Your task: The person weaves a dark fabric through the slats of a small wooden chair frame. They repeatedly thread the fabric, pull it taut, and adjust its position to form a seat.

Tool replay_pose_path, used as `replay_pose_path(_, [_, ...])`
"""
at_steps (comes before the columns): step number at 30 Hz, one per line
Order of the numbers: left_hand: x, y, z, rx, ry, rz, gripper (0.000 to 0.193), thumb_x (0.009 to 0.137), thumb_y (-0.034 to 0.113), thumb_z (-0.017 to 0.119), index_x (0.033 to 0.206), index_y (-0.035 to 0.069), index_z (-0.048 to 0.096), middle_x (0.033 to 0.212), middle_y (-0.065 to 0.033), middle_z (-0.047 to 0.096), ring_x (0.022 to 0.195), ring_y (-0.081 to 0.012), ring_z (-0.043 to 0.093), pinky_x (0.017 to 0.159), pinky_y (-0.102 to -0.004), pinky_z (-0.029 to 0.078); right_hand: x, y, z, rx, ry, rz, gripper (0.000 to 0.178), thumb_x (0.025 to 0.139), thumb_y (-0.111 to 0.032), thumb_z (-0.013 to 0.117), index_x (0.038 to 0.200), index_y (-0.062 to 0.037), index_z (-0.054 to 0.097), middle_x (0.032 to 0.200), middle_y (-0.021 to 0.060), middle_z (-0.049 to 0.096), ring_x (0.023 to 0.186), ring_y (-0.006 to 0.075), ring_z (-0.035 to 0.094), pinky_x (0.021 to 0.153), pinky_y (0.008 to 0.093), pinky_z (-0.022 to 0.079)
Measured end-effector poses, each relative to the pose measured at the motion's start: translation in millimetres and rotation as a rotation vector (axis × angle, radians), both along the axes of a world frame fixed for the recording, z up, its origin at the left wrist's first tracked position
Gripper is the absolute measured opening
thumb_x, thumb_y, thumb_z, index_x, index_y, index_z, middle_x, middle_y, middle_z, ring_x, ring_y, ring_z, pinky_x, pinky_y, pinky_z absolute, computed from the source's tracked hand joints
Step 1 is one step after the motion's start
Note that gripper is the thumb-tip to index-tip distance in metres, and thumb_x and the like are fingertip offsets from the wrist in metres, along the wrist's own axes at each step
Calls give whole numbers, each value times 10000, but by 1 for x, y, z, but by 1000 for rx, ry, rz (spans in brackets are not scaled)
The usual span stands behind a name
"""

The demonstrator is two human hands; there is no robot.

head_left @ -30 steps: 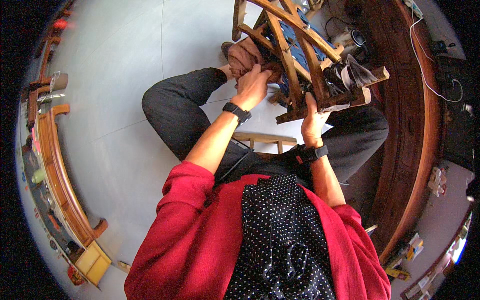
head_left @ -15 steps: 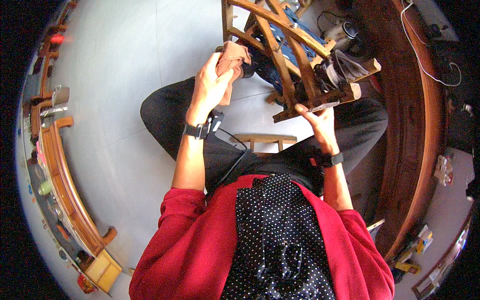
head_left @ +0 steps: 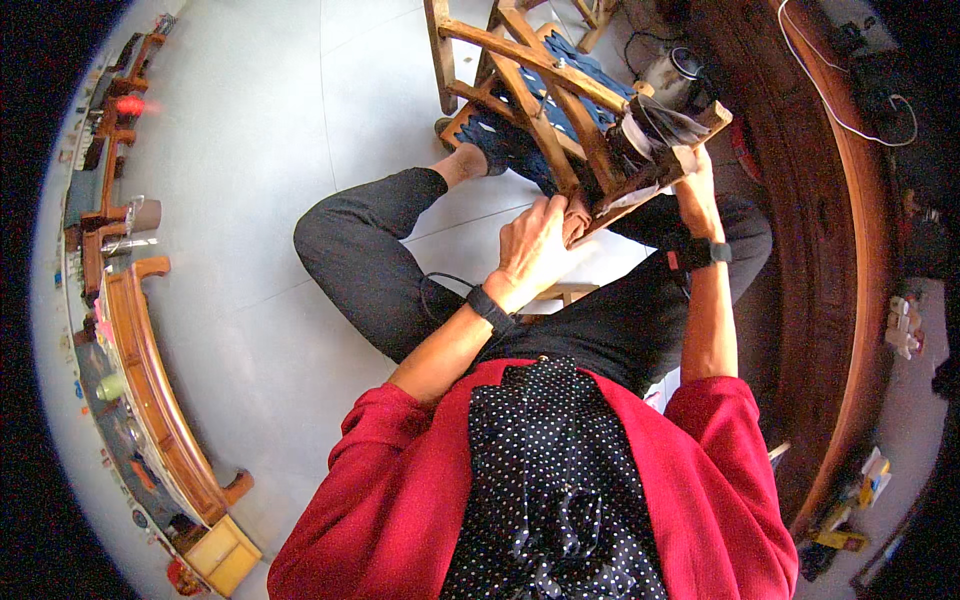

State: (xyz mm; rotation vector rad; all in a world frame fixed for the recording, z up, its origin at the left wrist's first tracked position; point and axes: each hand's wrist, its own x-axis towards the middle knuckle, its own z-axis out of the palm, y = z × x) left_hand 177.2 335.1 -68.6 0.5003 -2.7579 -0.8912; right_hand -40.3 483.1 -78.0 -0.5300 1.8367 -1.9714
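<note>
Tilted between my knees is a wooden folding stool (head_left: 565,77) with crossed legs. Dark fabric (head_left: 655,128) bunches between the two top bars at its near end. My left hand (head_left: 530,252) is closed round a brown cloth (head_left: 577,220), pressing it against the left end of the nearer bar. At the right end of that bar, my right hand (head_left: 697,195) grips the wood; its fingers are partly hidden behind the stool.
A dark wooden cabinet (head_left: 805,300) runs along the right. Beyond the stool stands a metal pot or kettle (head_left: 668,78), with a cable beside it. Wooden furniture (head_left: 150,370) lines the left. A small wooden seat edge (head_left: 568,292) shows between my thighs.
My left hand has brought the cloth right and nearer, onto the bar. My right hand has shifted right and farther to the bar's end, and the stool has turned slightly.
</note>
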Motion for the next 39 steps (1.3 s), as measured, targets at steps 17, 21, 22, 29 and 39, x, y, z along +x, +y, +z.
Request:
replay_pose_path(17, [-35, 8, -46, -2, 14, -24, 507, 782, 419, 783, 1035, 40, 559, 995, -208, 671, 864, -420, 676, 710, -519, 543, -59, 13, 1, 20, 185, 214, 382, 906, -70, 698, 1271, -4, 607, 1217, 33, 665, 1089, 153, 609, 1004, 320, 469])
replay_pose_path(21, [-40, -12, -59, -65, -152, 113, 586, 732, 413, 821, 1111, 40, 574, 1071, -194, 671, 925, -421, 672, 763, -528, 549, -60, 13, -6, 38, 135, 170, 397, 903, -32, 683, 1290, -5, 598, 1223, 35, 667, 1122, 150, 600, 1031, 322, 454])
replay_pose_path(22, [-43, -15, -61, -70, -148, 74, 558, 735, 387, 807, 1108, 41, 578, 1076, -192, 668, 926, -417, 674, 766, -526, 552, -58, 13, -7, 12, 102, 174, 401, 901, -32, 685, 1291, -6, 597, 1225, 36, 666, 1126, 150, 599, 1034, 323, 453])
replay_pose_path(29, [-42, -35, -68, -149, -247, 27, 483, 723, 307, 757, 1097, 46, 595, 1073, -184, 655, 933, -407, 677, 779, -515, 557, -42, 15, 3, 213, 97, 221, 392, 891, -43, 706, 1269, -18, 602, 1214, 35, 669, 1114, 148, 604, 1015, 337, 477])
replay_pose_path(39, [-16, -173, -44, -329, -448, 2, 241, 819, 92, 671, 1057, 116, 649, 1059, -192, 644, 980, -415, 667, 785, -541, 540, 88, -24, -6, 32, -95, 385, 449, 820, -171, 846, 1158, -19, 592, 1122, 51, 577, 1069, 163, 564, 929, 326, 479])
